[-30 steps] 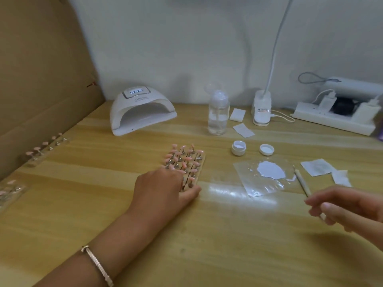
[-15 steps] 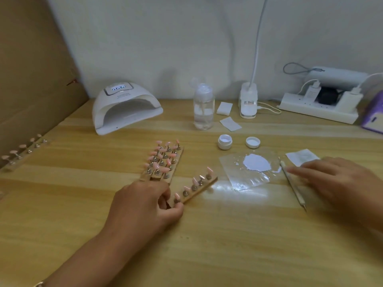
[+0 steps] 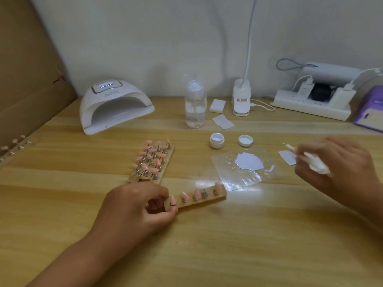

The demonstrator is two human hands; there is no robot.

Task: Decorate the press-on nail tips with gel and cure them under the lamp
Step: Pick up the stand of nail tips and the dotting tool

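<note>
White power strip (image 3: 315,110) at the table's (image 3: 248,245) back edge, purple box (image 3: 371,112) just beside it

Curing lamp (image 3: 116,106) sits behind the nail strips (image 3: 154,162), gel jar (image 3: 216,140) to their right.

Bare left hand (image 3: 134,212) and bare right hand (image 3: 339,168), uncovered from fingertips to wrists. Left forearm (image 3: 83,257) bare along all its visible length, down to the bottom edge of the view. Right wrist (image 3: 373,195) bare too. Right hand blurred; nails too soft to tell.
</note>
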